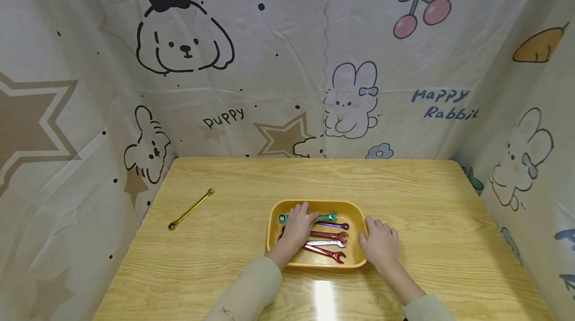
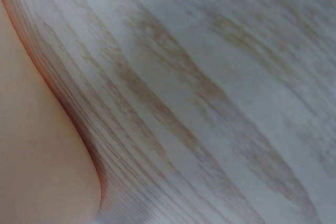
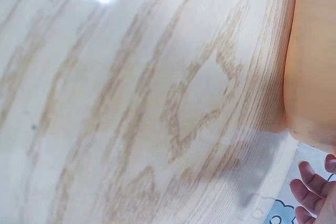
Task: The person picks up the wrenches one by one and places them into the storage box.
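A yellow-orange tray (image 1: 271,233) sits on the table and holds several combination wrenches. My left hand (image 1: 294,228) reaches into it, its fingers and thumb around the middle of the teal wrench (image 1: 330,216); the hand hides that middle part. Nearer me lie a purple wrench (image 1: 338,225), a dark red wrench (image 1: 330,235), a silver wrench (image 1: 330,243) and another red wrench (image 1: 327,252), their left ends partly covered by the hand. At the tray's right end, my right hand (image 1: 382,243) holds the rim, thumb over the edge. Its fingers (image 3: 310,187) show bent beside the tray's end.
A gold wrench (image 1: 192,208) lies apart on the left side of the wooden table (image 1: 215,271). Printed cloth (image 1: 278,76) hangs behind the table and along both sides. The left wrist view shows mostly tabletop (image 2: 199,98) and the tray's wall (image 2: 42,140).
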Available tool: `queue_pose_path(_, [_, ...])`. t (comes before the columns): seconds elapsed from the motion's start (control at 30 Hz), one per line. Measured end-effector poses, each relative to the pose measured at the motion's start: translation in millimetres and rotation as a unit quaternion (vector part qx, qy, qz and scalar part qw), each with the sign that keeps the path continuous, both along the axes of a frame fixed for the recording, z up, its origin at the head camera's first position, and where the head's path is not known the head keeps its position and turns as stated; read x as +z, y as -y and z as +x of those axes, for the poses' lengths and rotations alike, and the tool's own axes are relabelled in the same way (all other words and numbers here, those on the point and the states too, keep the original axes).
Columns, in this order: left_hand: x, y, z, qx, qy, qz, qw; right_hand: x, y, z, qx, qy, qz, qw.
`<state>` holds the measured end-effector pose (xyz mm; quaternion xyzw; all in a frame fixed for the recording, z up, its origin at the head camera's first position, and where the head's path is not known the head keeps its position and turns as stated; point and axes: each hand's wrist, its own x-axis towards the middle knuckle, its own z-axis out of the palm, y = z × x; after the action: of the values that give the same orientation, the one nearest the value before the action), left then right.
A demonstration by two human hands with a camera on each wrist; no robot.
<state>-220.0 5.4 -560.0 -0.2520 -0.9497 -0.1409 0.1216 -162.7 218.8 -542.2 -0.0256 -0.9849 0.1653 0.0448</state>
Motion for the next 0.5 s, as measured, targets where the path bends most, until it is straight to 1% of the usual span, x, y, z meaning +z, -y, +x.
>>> queue_pose_path(0.23, [1.3,-1.6,0.0,0.002,0.028,-0.013,0.9995,0.7,0.6,0.3,0.000,0.003,0.002,1.000])
queue_pose_path(0.5, [-1.7,-2.7,-1.5,0.007,0.025,-0.039,0.9989,0.9,1.1,-0.3,-0.001,0.003,0.003,1.000])
